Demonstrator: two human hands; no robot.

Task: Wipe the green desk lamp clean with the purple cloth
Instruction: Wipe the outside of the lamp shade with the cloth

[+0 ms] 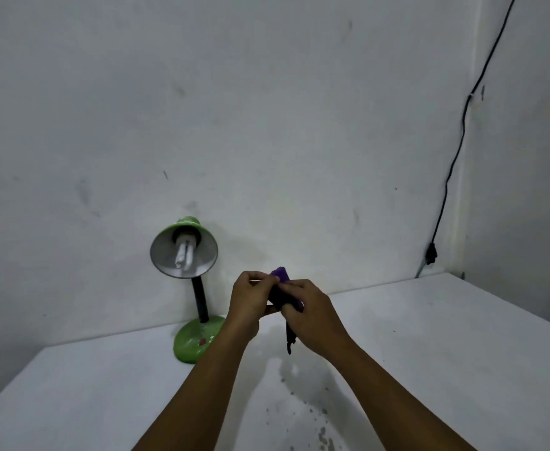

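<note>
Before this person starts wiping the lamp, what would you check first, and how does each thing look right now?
1. Purple cloth in hand: ok, left hand and right hand both grip it.
2. Cloth folded ready for wiping: cannot tell, it is bunched between the fingers.
3. Green desk lamp standing upright on the white table: ok.
4. Cloth touching the lamp: not ok, it is held apart, to the lamp's right.
5. Bulb off: ok, it shows no glow.

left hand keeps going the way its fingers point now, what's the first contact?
Purple cloth, already pinched there, then the right hand just beyond. The green desk lamp sits off to the other side, not in line. Depth unclear.
</note>
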